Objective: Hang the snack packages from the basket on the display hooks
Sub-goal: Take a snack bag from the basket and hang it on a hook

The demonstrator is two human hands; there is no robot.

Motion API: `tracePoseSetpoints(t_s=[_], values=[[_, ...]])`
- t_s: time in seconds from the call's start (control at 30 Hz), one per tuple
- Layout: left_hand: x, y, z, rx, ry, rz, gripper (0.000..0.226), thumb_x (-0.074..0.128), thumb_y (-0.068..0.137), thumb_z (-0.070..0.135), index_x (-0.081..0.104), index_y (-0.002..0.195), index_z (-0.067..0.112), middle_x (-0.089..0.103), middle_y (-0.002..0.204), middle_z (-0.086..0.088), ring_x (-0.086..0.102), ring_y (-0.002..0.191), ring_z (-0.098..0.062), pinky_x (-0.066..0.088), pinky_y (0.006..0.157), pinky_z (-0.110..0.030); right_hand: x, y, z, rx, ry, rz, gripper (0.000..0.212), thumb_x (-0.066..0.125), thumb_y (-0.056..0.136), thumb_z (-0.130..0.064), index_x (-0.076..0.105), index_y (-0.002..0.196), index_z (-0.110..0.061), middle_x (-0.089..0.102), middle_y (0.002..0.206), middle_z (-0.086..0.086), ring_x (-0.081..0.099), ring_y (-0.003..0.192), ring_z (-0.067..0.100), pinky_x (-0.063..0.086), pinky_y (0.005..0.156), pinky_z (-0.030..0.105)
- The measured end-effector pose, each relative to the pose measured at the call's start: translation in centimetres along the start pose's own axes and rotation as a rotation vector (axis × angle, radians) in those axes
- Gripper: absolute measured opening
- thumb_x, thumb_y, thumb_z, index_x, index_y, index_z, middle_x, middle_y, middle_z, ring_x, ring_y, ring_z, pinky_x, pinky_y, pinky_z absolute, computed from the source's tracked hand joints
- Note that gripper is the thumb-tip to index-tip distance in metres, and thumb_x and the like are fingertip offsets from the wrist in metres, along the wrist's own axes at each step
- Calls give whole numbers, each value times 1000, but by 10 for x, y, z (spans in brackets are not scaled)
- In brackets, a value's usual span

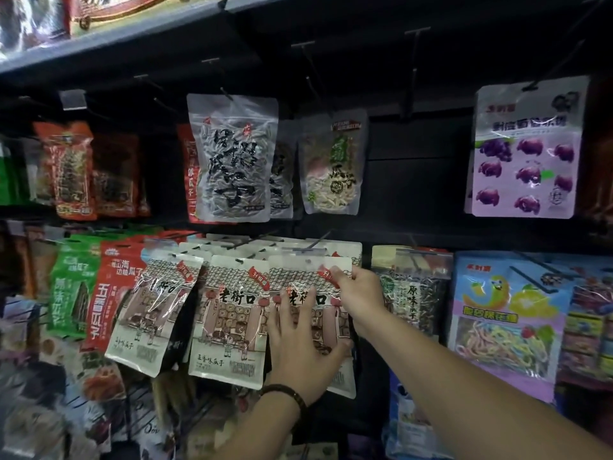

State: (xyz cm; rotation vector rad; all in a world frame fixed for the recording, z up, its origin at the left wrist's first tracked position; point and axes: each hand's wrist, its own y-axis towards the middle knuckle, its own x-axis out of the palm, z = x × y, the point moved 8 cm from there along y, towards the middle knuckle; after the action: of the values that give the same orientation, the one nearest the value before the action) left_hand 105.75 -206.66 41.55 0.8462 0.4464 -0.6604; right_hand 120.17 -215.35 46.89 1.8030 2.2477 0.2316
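A cream seed package (300, 277) with an old-street drawing and a red corner tag hangs at the front of a display hook (318, 244) in the lower row. My left hand (303, 346) lies flat on its front with fingers spread. My right hand (360, 293) pinches its upper right corner by the red tag. Two matching packages (229, 313) hang just left of it, one tilted. The basket is out of view.
Upper row: a grey seed pack (232, 157), a green-label pack (331, 164), a purple candy bag (525, 151) and bare hooks (414, 71) between them. Red and green packs (89, 293) hang lower left, colourful candy bags (507, 327) lower right. A shelf edge (132, 38) runs overhead.
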Motion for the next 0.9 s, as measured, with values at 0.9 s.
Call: tracePoseSetpoints(t_s=[0.9], values=[[55, -48, 30, -23, 104, -70, 72, 60, 87, 47, 27, 149, 31, 19, 156, 0, 23, 142, -33, 39, 113, -52, -66, -68, 24, -151, -475, -174, 43, 73, 97, -37, 62, 134, -20, 68, 119, -5, 67, 109, 15, 55, 95, 31]])
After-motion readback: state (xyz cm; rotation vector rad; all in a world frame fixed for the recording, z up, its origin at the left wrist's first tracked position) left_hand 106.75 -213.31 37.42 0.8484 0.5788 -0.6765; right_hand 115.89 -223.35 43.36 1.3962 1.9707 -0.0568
